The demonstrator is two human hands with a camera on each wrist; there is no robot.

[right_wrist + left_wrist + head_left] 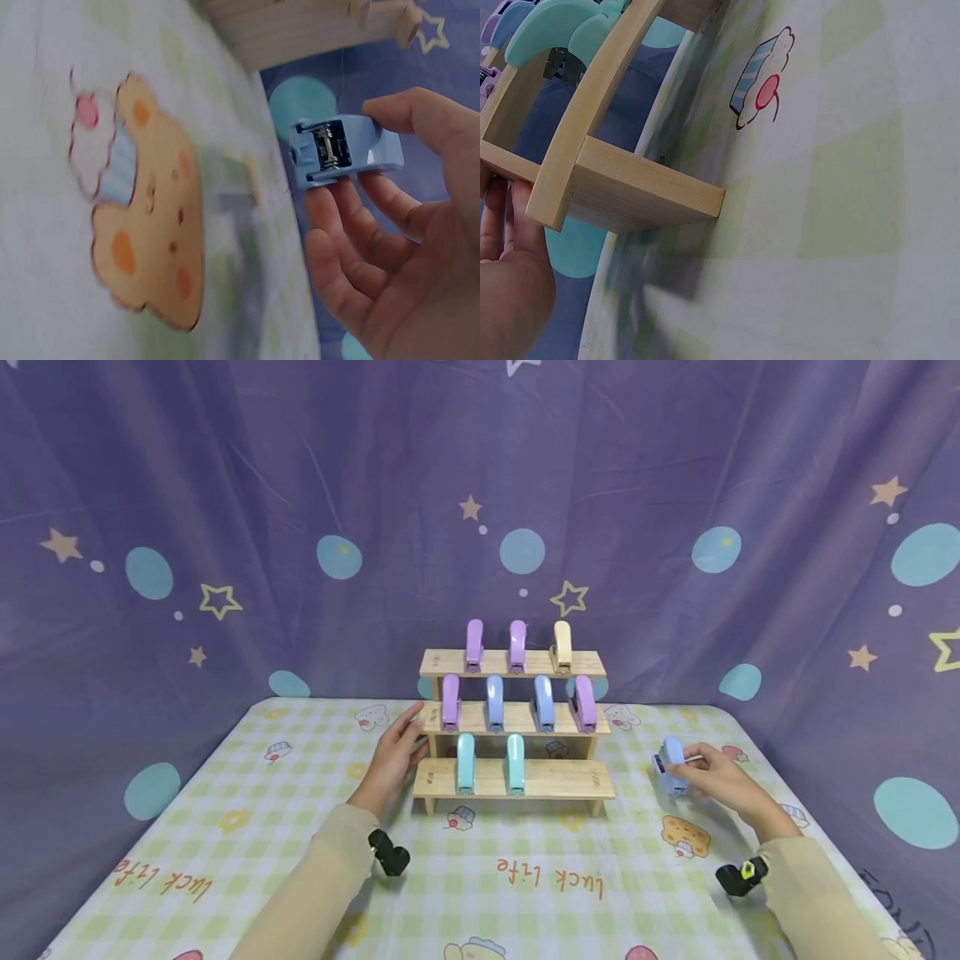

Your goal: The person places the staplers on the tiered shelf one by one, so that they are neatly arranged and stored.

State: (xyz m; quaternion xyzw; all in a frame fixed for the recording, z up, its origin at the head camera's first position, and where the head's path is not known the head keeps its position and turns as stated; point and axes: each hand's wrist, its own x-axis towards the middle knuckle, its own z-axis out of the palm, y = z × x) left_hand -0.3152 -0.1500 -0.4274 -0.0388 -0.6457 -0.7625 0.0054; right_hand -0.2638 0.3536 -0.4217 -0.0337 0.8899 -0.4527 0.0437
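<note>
A three-step wooden display rack (555,779) stands on the table with small staplers on its steps. My left hand (392,758) is at the rack's left end, its fingers (526,217) straight and touching the wood by the middle step. To the right of the rack, my right hand (718,777) pinches a light blue stapler (672,767) between thumb and fingers, held above the cloth. Two teal staplers (466,764) stand on the bottom step. The middle step bears purple and blue staplers (494,703); the top bears two purple staplers (517,646) and a cream stapler (562,646).
A green checked cloth (285,827) with printed cartoons and lettering covers the table. Behind and at both sides hangs a purple curtain (420,468) with stars and dots. Black wrist cameras (388,853) sit on both sleeves.
</note>
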